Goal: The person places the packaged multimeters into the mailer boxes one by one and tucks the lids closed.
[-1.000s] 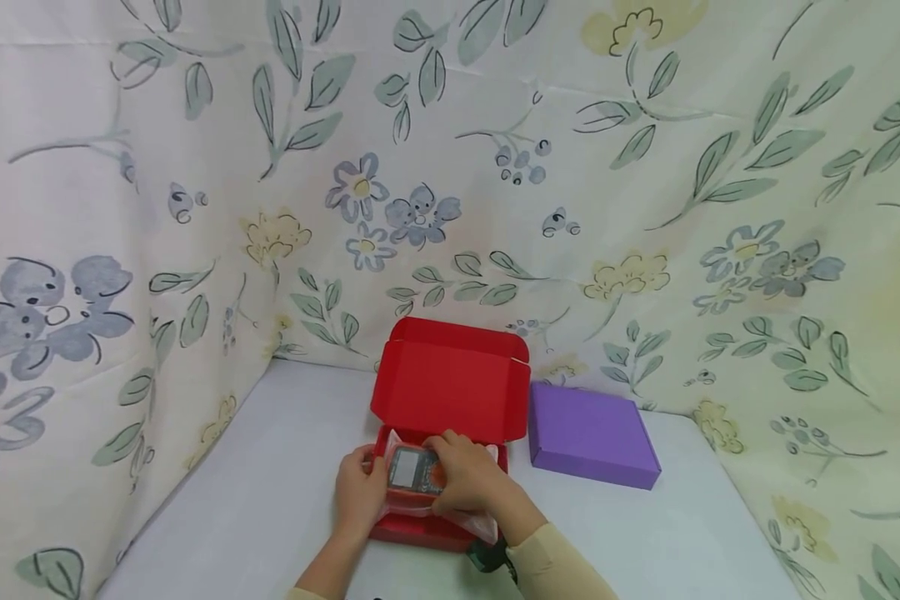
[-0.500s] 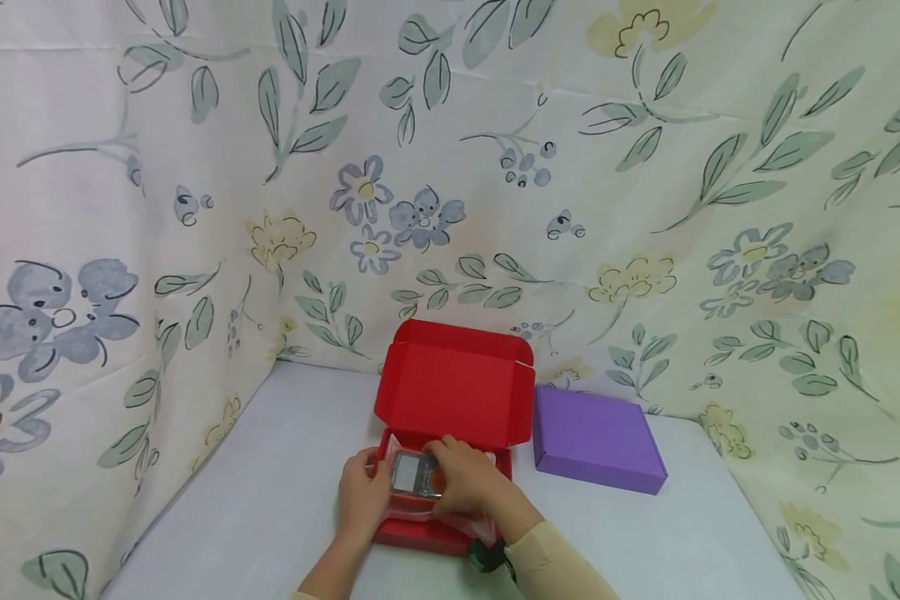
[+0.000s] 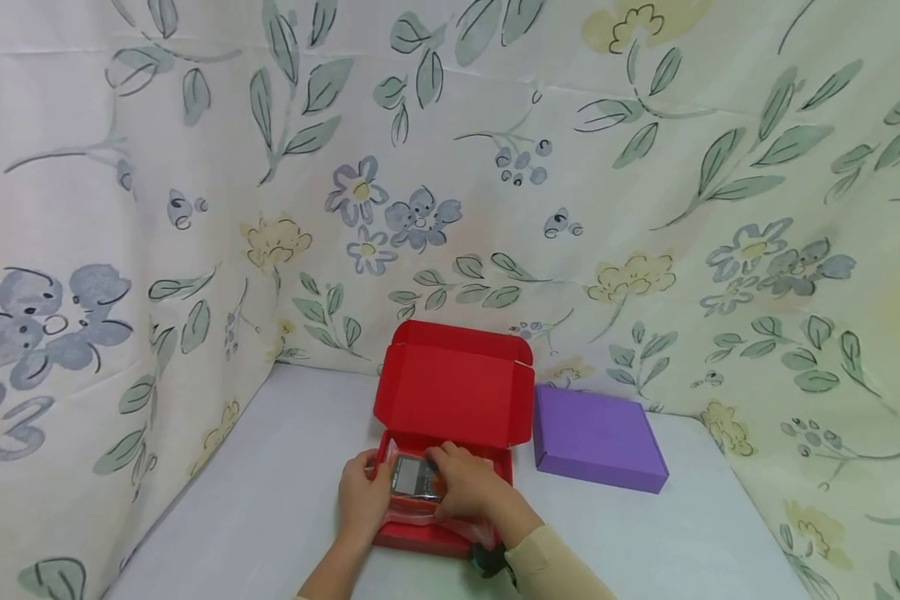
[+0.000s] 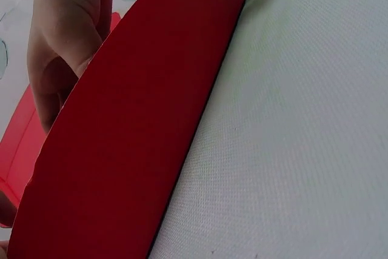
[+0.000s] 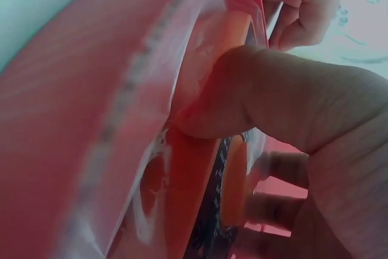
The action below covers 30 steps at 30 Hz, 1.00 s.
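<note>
A multimeter [image 3: 407, 477], orange and dark with a grey screen, lies in the open red box [image 3: 420, 540], tilted slightly. Clear plastic wrapping [image 5: 121, 125] surrounds it. My right hand [image 3: 472, 485] grips the multimeter from the right, thumb pressing its orange side [image 5: 200, 168] through the plastic and fingers over its face. At the box's left wall, my left hand [image 3: 363, 493] holds the edge, its thumb beside the screen end. In the left wrist view, the red wall [image 4: 127, 113] hides what lies inside the box.
The red lid [image 3: 453, 392] stands raised behind the box. To its right sits a closed purple box [image 3: 598, 437] on the white table [image 3: 285, 483]. A dark device [image 3: 487, 560] is under my right wrist. Floral cloth [image 3: 450, 208] hangs behind.
My right hand has shifted slightly down and the multimeter's screen end tilts a little differently. The left hand stays at the box wall.
</note>
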{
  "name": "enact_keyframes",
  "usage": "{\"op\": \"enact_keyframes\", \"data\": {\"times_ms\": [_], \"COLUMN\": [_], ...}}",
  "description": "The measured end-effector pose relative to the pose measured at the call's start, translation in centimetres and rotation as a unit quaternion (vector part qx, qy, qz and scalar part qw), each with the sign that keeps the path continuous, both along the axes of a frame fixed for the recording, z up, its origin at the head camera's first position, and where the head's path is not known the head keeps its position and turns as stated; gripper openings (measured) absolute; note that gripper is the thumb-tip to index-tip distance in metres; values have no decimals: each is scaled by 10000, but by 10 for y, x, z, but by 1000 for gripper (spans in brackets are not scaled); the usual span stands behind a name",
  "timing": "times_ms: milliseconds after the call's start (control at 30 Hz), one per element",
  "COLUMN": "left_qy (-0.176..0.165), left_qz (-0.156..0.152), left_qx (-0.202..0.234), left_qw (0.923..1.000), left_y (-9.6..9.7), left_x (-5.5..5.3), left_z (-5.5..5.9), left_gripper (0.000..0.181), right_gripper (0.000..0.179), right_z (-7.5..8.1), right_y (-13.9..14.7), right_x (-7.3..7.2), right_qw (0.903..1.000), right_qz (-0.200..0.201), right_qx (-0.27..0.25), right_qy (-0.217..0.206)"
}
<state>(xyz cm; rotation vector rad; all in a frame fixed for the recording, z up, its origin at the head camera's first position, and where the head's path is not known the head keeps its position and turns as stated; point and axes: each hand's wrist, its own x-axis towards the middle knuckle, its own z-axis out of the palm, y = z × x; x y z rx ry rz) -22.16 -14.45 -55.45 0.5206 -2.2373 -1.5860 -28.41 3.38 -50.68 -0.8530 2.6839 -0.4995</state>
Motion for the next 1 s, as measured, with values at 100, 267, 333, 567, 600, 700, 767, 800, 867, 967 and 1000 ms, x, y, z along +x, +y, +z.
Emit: {"op": "enact_keyframes", "data": {"times_ms": [100,267,333,567,600,700,767,800,867,967,1000], "left_qy": [30,-78,-145,-377,-418,-551,-594,-619,-629,-618,-577], "left_qz": [-30,-106,-124,-254,-308,-486,-608,-639,-683,-727,-758], "left_qx": [-54,124,276,486,500,492,414,352,205,54,24], "left_qw": [10000,9998,9994,9978,9974,9961,9955,9954,9955,9954,9955], "left_y": [2,1,1,0,-1,-2,-3,-3,-4,-7,-8], "left_x": [-1,1,2,3,4,4,3,1,-2,-10,-13], "left_z": [0,3,5,9,10,16,21,24,30,39,42], "left_gripper": [36,43,46,47,48,51,55,58,65,78,81], "right_gripper": [97,101,101,93,91,79,69,63,53,44,42], "right_z": [-2,-4,-4,-4,-4,-5,-6,-7,-7,-5,-4], "right_y": [5,12,14,23,25,29,33,34,38,45,47], "right_x": [2,8,13,25,26,28,27,26,23,17,16], "right_qw": [10000,9998,9996,9971,9961,9900,9799,9725,9515,9139,9017], "right_qz": [-8,-89,-101,-152,-191,-450,-705,-869,-1207,-1726,-1886], "right_qx": [34,-158,-263,-718,-810,-1131,-1449,-1632,-2051,-2631,-2829], "right_qy": [32,-29,-4,196,279,720,1174,1419,1948,2563,2673]}}
